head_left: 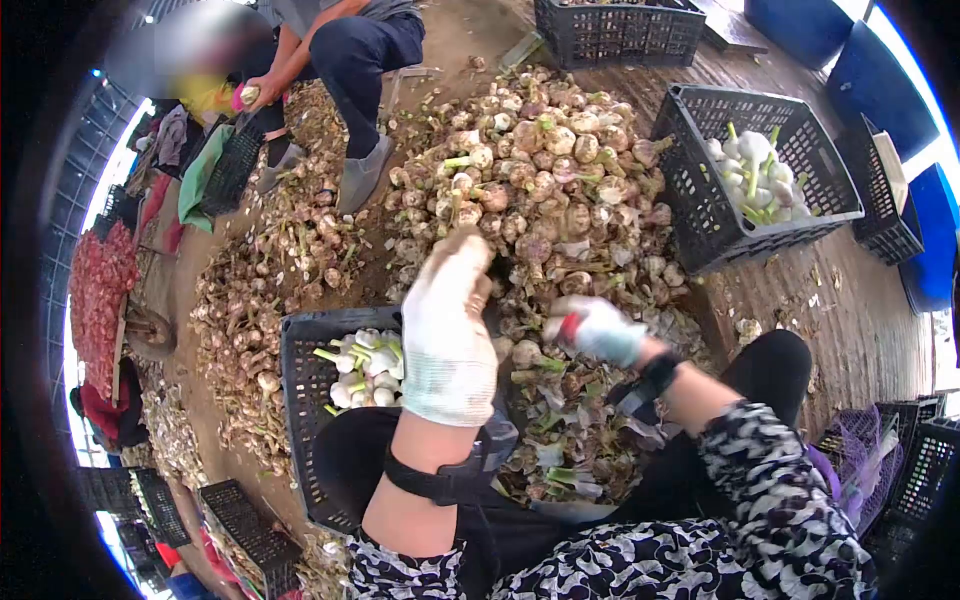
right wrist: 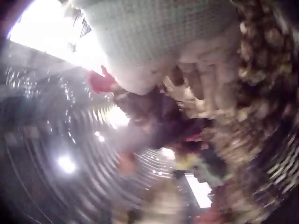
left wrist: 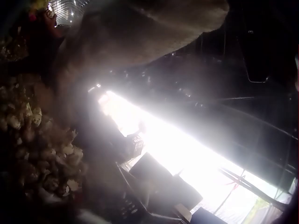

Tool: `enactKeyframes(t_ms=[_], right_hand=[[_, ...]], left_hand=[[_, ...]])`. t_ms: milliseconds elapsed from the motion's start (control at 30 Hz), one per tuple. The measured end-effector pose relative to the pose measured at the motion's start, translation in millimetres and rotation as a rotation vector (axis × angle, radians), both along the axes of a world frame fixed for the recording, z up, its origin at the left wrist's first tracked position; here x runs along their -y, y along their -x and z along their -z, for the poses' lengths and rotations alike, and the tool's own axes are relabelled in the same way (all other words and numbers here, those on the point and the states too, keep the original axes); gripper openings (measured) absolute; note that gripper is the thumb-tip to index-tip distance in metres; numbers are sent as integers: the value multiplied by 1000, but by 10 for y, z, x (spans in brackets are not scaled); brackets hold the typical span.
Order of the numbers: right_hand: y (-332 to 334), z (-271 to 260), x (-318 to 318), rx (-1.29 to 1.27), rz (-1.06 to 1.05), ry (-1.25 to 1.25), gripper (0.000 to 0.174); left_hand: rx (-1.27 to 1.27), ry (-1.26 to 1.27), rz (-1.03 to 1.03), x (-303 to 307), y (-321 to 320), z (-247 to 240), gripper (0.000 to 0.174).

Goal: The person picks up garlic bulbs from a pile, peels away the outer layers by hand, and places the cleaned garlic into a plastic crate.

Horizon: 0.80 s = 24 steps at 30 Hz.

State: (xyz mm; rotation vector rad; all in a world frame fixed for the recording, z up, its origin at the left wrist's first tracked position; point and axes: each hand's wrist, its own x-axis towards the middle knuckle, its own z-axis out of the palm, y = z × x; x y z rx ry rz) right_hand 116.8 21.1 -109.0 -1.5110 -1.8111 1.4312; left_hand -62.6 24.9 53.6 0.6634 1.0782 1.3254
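My left hand (head_left: 450, 320), in a white knit glove dirty at the fingertips, reaches over the near side of a big heap of garlic bulbs (head_left: 540, 150). Its fingers point forward, and the palm side is hidden; I cannot tell whether a bulb is in it. My gloved right hand (head_left: 600, 332) is blurred with motion, low over the bulbs and loose skins between my knees. A small red object (right wrist: 101, 80) sticks out beside this hand in the right wrist view, where the fingers (right wrist: 217, 88) are curled. The left wrist view is dark and glaring.
A black crate (head_left: 300, 400) with trimmed white garlic (head_left: 368, 365) stands at my left knee. Another crate (head_left: 680, 180) of trimmed garlic is at the right. Across the heap a person (head_left: 350, 80) squats, holding a bulb. Blue barrels (head_left: 880, 85) line the right back.
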Motion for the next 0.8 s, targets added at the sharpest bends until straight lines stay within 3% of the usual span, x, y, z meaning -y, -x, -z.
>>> enactKeyframes(t_ms=[33, 67, 100, 167, 233, 300, 333, 367, 433, 567, 633, 667, 800], right_hand=[[224, 242, 84, 385, -81, 134, 48], [338, 760, 275, 459, -83, -22, 36], [486, 920, 360, 602, -79, 102, 33], [643, 1101, 504, 684, 49, 87, 40], [658, 1307, 466, 539, 192, 24, 36], [560, 1350, 247, 414, 121, 38, 27], [440, 761, 101, 291, 159, 236, 21], [267, 824, 1, 284, 49, -53, 20], [-32, 215, -140, 82, 71, 38, 20], [-499, -1200, 111, -125, 22, -362, 31], [-700, -1355, 196, -194, -26, -546, 26], [-756, -1387, 231, -241, -3, -576, 27], [-856, -1300, 347, -356, 106, -591, 28]], left_hand=[[9, 32, 18, -14, 7, 55, 25], [-2, -17, 22, -6, 14, 102, 25], [-14, -65, 28, 8, 16, 130, 25], [-19, -32, -2, 11, -13, 107, 25], [-49, 30, -20, -17, -35, 117, 26], [-21, 57, -23, -21, -48, 140, 26], [-35, 52, -10, -24, -44, 153, 26], [-45, 45, 2, -21, -47, 155, 27], [-61, 43, 29, 23, -68, 109, 30], [-183, 151, 154, 114, -191, 230, 34], [127, 176, 524, 147, -180, 463, 38], [196, 206, 608, 181, -216, 578, 42], [410, 347, 759, 262, -376, 295, 38]])
